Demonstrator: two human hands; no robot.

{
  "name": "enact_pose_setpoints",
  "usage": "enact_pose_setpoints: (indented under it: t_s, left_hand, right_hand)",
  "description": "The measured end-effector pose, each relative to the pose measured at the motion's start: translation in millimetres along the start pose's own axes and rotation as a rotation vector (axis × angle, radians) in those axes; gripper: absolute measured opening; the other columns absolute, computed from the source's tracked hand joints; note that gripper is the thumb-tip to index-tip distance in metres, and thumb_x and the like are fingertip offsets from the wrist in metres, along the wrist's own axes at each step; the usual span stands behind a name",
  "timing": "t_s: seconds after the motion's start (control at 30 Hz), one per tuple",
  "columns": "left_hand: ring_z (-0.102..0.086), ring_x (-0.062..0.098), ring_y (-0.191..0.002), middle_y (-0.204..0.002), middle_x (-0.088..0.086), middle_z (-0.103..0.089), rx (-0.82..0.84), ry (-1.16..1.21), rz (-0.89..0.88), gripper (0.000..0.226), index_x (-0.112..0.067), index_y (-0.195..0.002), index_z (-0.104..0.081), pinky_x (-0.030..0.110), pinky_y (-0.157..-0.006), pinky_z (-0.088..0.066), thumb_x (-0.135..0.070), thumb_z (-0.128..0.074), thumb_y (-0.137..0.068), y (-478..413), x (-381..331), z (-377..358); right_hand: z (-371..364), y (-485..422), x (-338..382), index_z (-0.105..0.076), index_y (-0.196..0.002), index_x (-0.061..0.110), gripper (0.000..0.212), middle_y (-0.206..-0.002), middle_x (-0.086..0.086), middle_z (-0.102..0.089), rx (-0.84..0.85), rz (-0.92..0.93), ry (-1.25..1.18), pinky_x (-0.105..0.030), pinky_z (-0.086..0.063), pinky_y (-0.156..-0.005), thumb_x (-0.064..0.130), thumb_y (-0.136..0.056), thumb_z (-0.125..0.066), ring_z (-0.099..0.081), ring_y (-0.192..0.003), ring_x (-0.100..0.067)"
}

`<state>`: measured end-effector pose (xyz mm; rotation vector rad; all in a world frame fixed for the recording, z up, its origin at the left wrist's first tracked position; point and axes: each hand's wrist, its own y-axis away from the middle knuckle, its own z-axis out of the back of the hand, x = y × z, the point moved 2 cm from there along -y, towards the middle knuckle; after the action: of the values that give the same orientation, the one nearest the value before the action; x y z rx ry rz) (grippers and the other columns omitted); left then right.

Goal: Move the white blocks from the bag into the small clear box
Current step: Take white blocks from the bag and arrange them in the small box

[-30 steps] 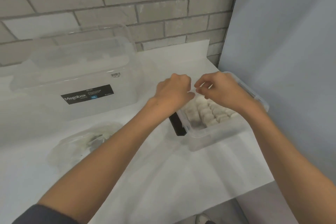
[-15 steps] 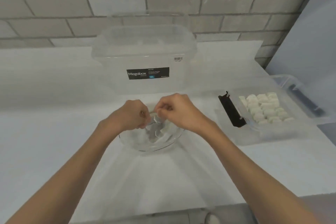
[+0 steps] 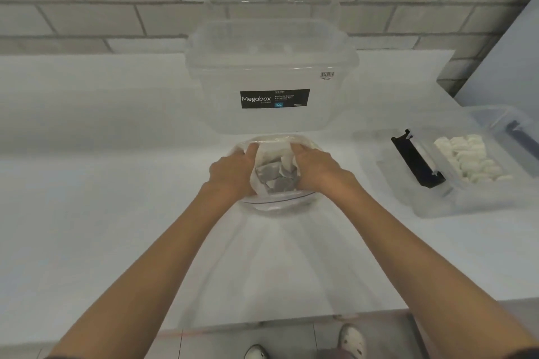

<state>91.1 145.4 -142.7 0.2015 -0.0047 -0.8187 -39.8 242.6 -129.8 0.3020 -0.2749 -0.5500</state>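
Fingers (image 3: 251,152) of left hand (image 3: 233,175) and right hand (image 3: 318,169) hooked over rim of bag (image 3: 274,205), holding mouth apart, mid-tabletop, just before big clear tub (image 3: 271,67). Inside, white blocks (image 3: 274,172): small, probably light cubes; pinch by sides. Bag thin, floppy, likely slippery film. Small clear box (image 3: 437,207), rigid plastic, near tabletop's right edge, part-filled.

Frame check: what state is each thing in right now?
clear bag: mouth held open.
blocks in bag: several inside.
small clear box: open, partly filled with white blocks.
left hand: grips bag's rim.
right hand: grips bag's rim.
Megabox container: upright, untouched.
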Motion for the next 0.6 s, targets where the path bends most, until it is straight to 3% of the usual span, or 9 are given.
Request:
enact_pose_setpoints:
  t_s: [0.03,0.07,0.1,0.13,0.17,0.33,0.47,0.53,0.6]
  left_hand:
    - [-0.06,0.035,-0.101,-0.127,0.007,-0.048,0.038,0.015,0.003,0.085,-0.024,-0.142,-0.021,0.035,-0.068,-0.04,-0.044,-0.073,-0.077,-3,2,-2]
    - [-0.059,0.035,-0.105,-0.13,0.006,-0.047,0.074,0.036,0.011,0.084,-0.025,-0.142,-0.023,0.036,-0.071,-0.04,-0.049,-0.072,-0.077,-6,3,-4]
    - [-0.058,0.035,-0.108,-0.133,0.004,-0.045,0.101,0.061,0.02,0.083,-0.026,-0.141,-0.024,0.036,-0.073,-0.041,-0.054,-0.07,-0.077,-8,4,-6]
    - [-0.058,0.034,-0.11,-0.136,0.002,-0.043,0.115,0.094,0.029,0.083,-0.027,-0.14,-0.027,0.036,-0.075,-0.042,-0.06,-0.068,-0.076,-10,5,-7]
    - [-0.057,0.033,-0.112,-0.137,0.001,-0.042,0.12,0.142,0.037,0.081,-0.028,-0.139,-0.031,0.036,-0.078,-0.042,-0.064,-0.066,-0.075,-12,5,-6]
    - [-0.057,0.028,-0.114,-0.133,0.002,-0.049,0.048,0.246,0.068,0.063,-0.028,-0.134,-0.048,0.036,-0.085,-0.043,-0.064,-0.058,-0.083,-16,5,-6]
    - [-0.06,0.03,-0.105,-0.122,0.005,-0.056,-0.061,0.163,0.078,0.043,-0.022,-0.123,-0.056,0.033,-0.077,-0.043,-0.048,-0.058,-0.089,-15,2,-10]
    - [-0.061,0.032,-0.099,-0.115,0.008,-0.059,-0.146,0.098,0.071,0.033,-0.017,-0.117,-0.058,0.032,-0.071,-0.039,-0.041,-0.051,-0.095,-13,0,-12]
    - [-0.062,0.033,-0.092,-0.106,0.009,-0.061,-0.204,0.096,0.068,0.023,-0.013,-0.108,-0.06,0.031,-0.067,-0.038,-0.03,-0.05,-0.095,-12,1,-14]
  right_hand:
    - [-1,-1,0,-0.031,-0.141,0.03,0.068,-0.138,-0.001,-0.045,0.046,0.027,-0.023,-0.038,-0.044,-0.09,0.024,-0.084,-0.066,-0.048,-0.121,-0.032]
    - [-1,-2,0,-0.045,-0.122,0.037,0.047,-0.127,0.0,-0.05,0.082,0.061,-0.044,-0.038,-0.045,-0.086,0.028,-0.081,-0.068,-0.05,-0.115,-0.031]
    - [-1,-3,0,-0.048,-0.093,0.041,0.028,-0.113,0.001,-0.053,0.105,0.11,-0.065,-0.036,-0.045,-0.081,0.033,-0.077,-0.068,-0.053,-0.105,-0.029]
    - [-1,-4,-1,-0.042,-0.075,0.036,0.026,-0.1,0.005,-0.052,0.118,0.135,-0.072,-0.033,-0.045,-0.078,0.038,-0.072,-0.068,-0.053,-0.097,-0.026]
    - [-4,-9,-4,-0.037,-0.069,0.033,0.03,-0.091,0.01,-0.05,0.121,0.132,-0.103,-0.032,-0.045,-0.078,0.044,-0.069,-0.065,-0.052,-0.092,-0.023]
    - [-10,-17,-10,-0.036,-0.069,0.035,0.04,-0.091,0.012,-0.053,0.062,0.158,-0.188,-0.037,-0.052,-0.08,0.057,-0.064,-0.069,-0.055,-0.09,-0.02]
    - [-6,-6,-6,-0.041,-0.074,0.025,0.04,-0.096,0.008,-0.059,0.037,0.177,-0.2,-0.034,-0.05,-0.078,0.047,-0.072,-0.073,-0.055,-0.09,-0.021]
    - [-3,-1,-3,-0.054,-0.086,0.019,0.026,-0.102,0.0,-0.06,0.022,0.157,-0.194,-0.032,-0.048,-0.078,0.037,-0.079,-0.072,-0.055,-0.096,-0.025]
    - [-2,0,-5,-0.061,-0.112,0.013,0.033,-0.119,-0.004,-0.059,0.009,0.147,-0.193,-0.029,-0.044,-0.082,0.029,-0.084,-0.068,-0.053,-0.109,-0.026]
